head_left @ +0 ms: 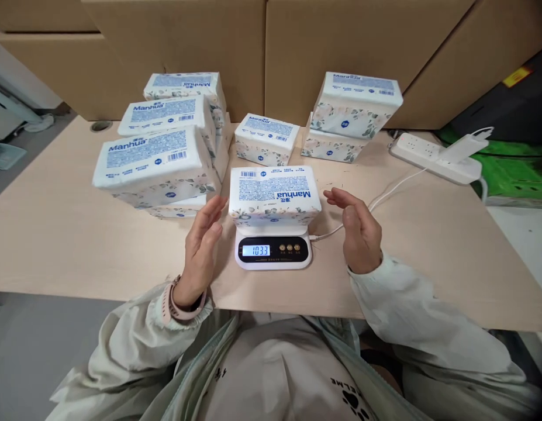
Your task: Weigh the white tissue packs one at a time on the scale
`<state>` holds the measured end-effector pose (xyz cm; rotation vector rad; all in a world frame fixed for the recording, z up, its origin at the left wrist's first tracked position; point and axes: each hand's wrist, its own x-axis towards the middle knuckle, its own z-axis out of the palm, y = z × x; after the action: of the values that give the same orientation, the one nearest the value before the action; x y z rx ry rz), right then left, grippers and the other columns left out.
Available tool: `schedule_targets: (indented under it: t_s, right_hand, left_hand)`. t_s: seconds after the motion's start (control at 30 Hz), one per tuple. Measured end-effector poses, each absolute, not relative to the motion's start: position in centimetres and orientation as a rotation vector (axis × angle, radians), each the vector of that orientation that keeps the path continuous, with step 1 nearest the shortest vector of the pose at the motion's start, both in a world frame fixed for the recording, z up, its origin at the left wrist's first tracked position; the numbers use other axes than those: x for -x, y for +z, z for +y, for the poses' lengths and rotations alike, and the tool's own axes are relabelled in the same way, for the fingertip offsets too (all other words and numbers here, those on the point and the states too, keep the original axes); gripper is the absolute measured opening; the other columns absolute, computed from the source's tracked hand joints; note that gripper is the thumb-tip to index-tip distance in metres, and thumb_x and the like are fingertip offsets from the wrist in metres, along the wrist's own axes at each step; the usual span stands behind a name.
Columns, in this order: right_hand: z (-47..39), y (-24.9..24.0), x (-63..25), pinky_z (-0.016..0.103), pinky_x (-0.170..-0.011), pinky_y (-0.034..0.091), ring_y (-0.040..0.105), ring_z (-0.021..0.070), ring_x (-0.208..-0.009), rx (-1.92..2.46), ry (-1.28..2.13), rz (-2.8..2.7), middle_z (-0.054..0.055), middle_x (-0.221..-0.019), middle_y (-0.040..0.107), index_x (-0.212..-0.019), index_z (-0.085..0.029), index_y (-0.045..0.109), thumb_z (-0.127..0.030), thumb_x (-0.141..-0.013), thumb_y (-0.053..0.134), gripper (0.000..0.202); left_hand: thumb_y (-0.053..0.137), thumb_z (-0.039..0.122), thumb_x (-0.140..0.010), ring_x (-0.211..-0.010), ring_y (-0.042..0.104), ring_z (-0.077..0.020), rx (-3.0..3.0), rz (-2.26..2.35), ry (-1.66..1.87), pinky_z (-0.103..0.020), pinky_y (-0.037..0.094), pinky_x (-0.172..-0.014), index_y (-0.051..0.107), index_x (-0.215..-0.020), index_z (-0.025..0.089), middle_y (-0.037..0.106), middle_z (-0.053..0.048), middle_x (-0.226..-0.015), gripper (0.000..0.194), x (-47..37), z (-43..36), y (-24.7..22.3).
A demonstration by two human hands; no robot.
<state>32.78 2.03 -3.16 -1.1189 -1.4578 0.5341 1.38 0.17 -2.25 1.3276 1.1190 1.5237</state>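
Observation:
A pack of tissues [274, 190] with blue print and a floral band lies on a white digital scale [274, 260], whose lit display reads 103.3. Just left of the pack is my left hand [203, 248], fingers stretched forward and holding nothing. My right hand [358, 231] is held open to the right of the pack, with a gap between them. On the left, more tissue packs [150, 161] are stacked in several piles. One single pack [267, 137] sits behind the scale. Two packs [356, 105] are stacked at the back right.
Large cardboard boxes [209, 41] stand along the back of the wooden table [99, 251]. A white power strip [435, 158] lies at the right rear with a plug in it. Its side has a white cable [391, 190] running to the scale. A cable hole [101, 125] is at the back left.

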Motion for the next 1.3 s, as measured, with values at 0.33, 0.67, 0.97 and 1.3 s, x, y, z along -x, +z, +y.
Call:
schedule_targets:
  t_s: [0.33, 0.67, 0.97, 1.3]
  right_hand:
    - [3.1, -2.6, -32.2, 0.061, -0.113, 0.061, 0.078, 0.0326, -0.127, 1.122, 0.515, -1.37, 0.014, -0.134, 0.082, -0.139, -0.028, 0.075, -0.072, -0.105, 0.055, 0.059]
    - [2.3, -2.4, -31.9, 0.07, -0.118, 0.054, 0.068, 0.0415, -0.138, 1.176, 0.71, -1.677, 0.016, -0.159, 0.067, -0.165, -0.03, 0.053, -0.079, -0.089, 0.073, 0.092]
    - [7.0, -0.4, -30.2, 0.059, -0.098, 0.066, 0.07, 0.0366, -0.12, 1.148, 0.561, -1.686, 0.014, -0.16, 0.061, -0.18, -0.036, 0.013, -0.071, -0.093, 0.071, 0.11]
    - [20.8, 0.2, -26.9, 0.064, -0.118, 0.058, 0.06, 0.0376, -0.146, 1.079, 0.347, -1.696, 0.015, -0.174, 0.046, -0.172, -0.034, 0.031, -0.081, -0.1, 0.051, 0.088]
  left_hand:
    - [0.08, 0.065, -0.095, -0.153, 0.061, -0.0405, -1.363, 1.134, 1.46, -0.061, 0.046, -0.132, 0.072, -0.146, 0.026, 0.067, -0.015, -0.158, 0.064, -1.3, 1.4, -2.0]
    - [0.085, 0.056, -0.094, -0.158, 0.055, -0.0381, -1.556, 1.19, 1.248, -0.06, 0.044, -0.135, 0.06, -0.161, 0.025, 0.058, -0.015, -0.168, 0.078, -1.1, 0.1, -0.2]
    - [0.074, 0.063, -0.1, -0.142, 0.067, -0.0344, -1.862, 1.13, 1.558, -0.052, 0.057, -0.12, 0.058, -0.151, 0.025, 0.066, -0.013, -0.155, 0.065, -7.2, 7.1, 2.8]
    - [0.068, 0.017, -0.098, -0.168, 0.039, -0.0303, -1.579, 1.356, 1.724, -0.047, 0.021, -0.145, 0.044, -0.156, 0.019, 0.048, -0.015, -0.173, 0.063, -9.1, 23.4, 3.7]
